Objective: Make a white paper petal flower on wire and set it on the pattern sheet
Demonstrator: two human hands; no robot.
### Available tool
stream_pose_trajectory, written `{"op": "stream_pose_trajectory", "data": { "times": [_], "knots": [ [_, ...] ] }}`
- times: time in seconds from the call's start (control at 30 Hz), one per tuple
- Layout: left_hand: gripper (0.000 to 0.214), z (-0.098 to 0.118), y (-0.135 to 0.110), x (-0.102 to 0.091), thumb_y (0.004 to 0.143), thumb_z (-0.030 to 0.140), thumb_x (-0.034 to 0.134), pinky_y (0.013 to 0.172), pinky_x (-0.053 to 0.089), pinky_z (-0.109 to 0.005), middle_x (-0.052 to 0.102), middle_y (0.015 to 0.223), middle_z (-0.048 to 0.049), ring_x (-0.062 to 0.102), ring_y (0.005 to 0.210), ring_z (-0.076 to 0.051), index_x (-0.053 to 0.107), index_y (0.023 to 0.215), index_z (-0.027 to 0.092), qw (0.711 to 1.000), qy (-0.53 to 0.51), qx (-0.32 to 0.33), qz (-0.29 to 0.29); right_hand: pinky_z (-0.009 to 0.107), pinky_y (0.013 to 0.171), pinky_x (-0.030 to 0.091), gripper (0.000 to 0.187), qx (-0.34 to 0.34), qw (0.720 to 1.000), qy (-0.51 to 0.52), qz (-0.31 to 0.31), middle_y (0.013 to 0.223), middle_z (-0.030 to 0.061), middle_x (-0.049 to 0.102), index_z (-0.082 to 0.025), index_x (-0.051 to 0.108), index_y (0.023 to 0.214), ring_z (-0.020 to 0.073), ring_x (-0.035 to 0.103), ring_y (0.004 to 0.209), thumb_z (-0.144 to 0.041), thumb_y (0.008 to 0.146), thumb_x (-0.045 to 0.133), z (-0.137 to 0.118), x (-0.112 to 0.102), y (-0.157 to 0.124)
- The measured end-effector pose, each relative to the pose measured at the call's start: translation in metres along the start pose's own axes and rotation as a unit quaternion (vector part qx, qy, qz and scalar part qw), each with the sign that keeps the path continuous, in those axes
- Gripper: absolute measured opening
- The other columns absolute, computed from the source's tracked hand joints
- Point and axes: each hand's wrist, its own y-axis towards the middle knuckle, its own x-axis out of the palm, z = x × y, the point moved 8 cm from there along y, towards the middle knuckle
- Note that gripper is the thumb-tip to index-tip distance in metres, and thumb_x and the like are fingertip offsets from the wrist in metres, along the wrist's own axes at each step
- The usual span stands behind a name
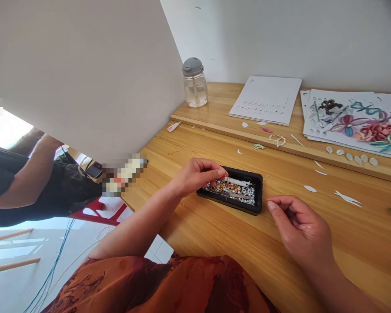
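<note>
A small black tray of mixed beads lies on the wooden table in front of me, with a white stick-like tool resting across it. My left hand hovers over the tray's left end, fingers curled and pinched at the beads; what they hold is too small to see. My right hand rests just right of the tray, fingers loosely curled, thumb and forefinger close together, with nothing visible in them.
A clear water bottle stands at the back. White cut sheets and a paper quilling flower picture lie on a raised board. Paper petals are scattered at the right. Another person sits at the left.
</note>
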Motion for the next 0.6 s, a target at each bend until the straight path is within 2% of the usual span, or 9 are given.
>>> {"op": "stream_pose_trajectory", "data": {
  "times": [0.2,0.33,0.43,0.6],
  "knots": [
    [0.03,-0.007,-0.012,0.052,0.071,0.041,0.076,0.042,0.03,-0.017,0.068,0.078,-0.0036,0.053,0.055,-0.005,0.071,0.081,0.014,0.984,-0.17,-0.048,0.0,0.028,0.066,0.052,0.019,-0.048,0.997,0.06,0.016,0.085,0.0044,0.066,-0.022,0.064,0.097,0.0166,0.061,0.073,-0.034,0.084,0.068,-0.015,0.002,-0.005],
    [0.03,-0.005,-0.016,0.083,0.07,0.04,0.076,0.039,0.029,-0.015,0.067,0.079,-0.0039,0.053,0.054,-0.004,0.069,0.079,0.012,0.981,-0.19,-0.049,-0.013,0.03,0.071,0.054,0.029,-0.074,0.991,0.111,0.03,0.093,0.0054,0.066,-0.022,0.062,0.106,0.0176,0.063,0.082,-0.033,0.082,0.072,-0.019,-0.001,-0.007],
    [0.032,-0.003,-0.017,0.092,0.07,0.042,0.076,0.039,0.032,-0.014,0.066,0.078,-0.0033,0.052,0.054,-0.004,0.068,0.079,0.012,0.987,-0.159,-0.028,-0.006,0.03,0.071,0.054,0.029,-0.079,0.989,0.12,0.035,0.093,0.0052,0.065,-0.022,0.062,0.108,0.0172,0.063,0.082,-0.033,0.083,0.071,-0.02,-0.003,-0.007],
    [0.036,-0.003,-0.018,0.096,0.072,0.047,0.073,0.038,0.032,-0.015,0.061,0.067,-0.0002,0.047,0.049,-0.004,0.068,0.08,0.012,0.994,-0.105,-0.005,0.009,0.029,0.073,0.053,0.016,-0.101,0.988,0.117,0.018,0.092,0.0042,0.068,-0.022,0.065,0.099,0.0162,0.064,0.08,-0.031,0.086,0.067,-0.026,-0.003,-0.007]
  ]
}}
